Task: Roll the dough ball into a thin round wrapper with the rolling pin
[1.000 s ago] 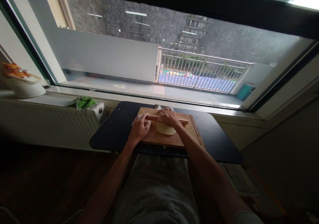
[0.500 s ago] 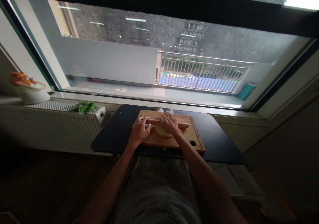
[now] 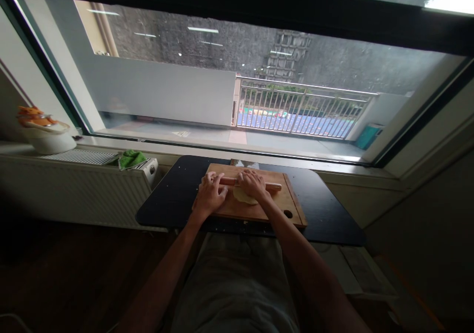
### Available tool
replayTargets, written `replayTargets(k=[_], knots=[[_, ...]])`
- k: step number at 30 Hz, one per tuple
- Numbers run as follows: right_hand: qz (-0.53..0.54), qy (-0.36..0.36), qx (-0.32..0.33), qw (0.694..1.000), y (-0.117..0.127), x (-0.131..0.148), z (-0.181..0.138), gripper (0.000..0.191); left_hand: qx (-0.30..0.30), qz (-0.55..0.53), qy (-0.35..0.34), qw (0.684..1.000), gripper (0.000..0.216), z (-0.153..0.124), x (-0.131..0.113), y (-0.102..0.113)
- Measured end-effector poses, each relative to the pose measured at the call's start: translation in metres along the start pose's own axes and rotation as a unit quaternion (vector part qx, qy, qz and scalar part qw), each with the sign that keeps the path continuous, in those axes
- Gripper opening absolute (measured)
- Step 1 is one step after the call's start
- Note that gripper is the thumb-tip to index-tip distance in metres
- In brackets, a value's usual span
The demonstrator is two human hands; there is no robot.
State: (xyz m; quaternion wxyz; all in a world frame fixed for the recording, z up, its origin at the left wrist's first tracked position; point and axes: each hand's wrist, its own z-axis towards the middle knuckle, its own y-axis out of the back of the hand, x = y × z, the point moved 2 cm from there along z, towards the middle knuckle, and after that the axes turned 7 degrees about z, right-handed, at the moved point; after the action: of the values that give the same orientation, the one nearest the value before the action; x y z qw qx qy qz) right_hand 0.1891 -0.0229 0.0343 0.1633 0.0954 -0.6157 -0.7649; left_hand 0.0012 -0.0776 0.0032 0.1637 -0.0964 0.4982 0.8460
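A wooden rolling pin (image 3: 231,181) lies across a wooden cutting board (image 3: 281,202) on a small black table (image 3: 166,199). My left hand (image 3: 209,194) rests on the pin's left part with fingers laid over it. My right hand (image 3: 254,184) presses flat on the pin's right part, fingers stretched forward. A pale flat piece of dough (image 3: 242,197) lies on the board under the pin and just below my right hand, partly hidden by it.
A white radiator (image 3: 74,185) stands to the left with a green cloth (image 3: 130,158) on top. A white bowl with something orange (image 3: 42,133) sits on the sill. A big window lies straight ahead. The board has a round hole (image 3: 288,214) near its right corner.
Both hands and the pin shifted slightly across the dough; less of the dough shows below my right hand than one second ago. The head view has shifted a little.
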Motion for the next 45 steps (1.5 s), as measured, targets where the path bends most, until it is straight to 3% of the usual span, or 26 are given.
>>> replayTargets(k=[10, 20, 35, 45], knots=[[0.066, -0.027, 0.037, 0.997, 0.003, -0.015, 0.025, 0.047, 0.029, 0.018, -0.018, 0.999, 0.063, -0.003, -0.006, 0.003], [0.084, -0.066, 0.027, 0.994, 0.003, -0.017, 0.041, 0.049, 0.030, 0.016, -0.025, 0.999, 0.062, -0.002, -0.007, 0.003], [0.006, -0.014, -0.027, 1.000, -0.002, 0.007, -0.017, 0.045, 0.019, -0.006, -0.024, 1.000, 0.052, 0.001, -0.004, 0.002], [0.053, -0.001, -0.085, 0.995, 0.007, 0.022, -0.052, 0.050, 0.048, -0.020, -0.045, 0.998, 0.039, 0.000, -0.008, 0.008]])
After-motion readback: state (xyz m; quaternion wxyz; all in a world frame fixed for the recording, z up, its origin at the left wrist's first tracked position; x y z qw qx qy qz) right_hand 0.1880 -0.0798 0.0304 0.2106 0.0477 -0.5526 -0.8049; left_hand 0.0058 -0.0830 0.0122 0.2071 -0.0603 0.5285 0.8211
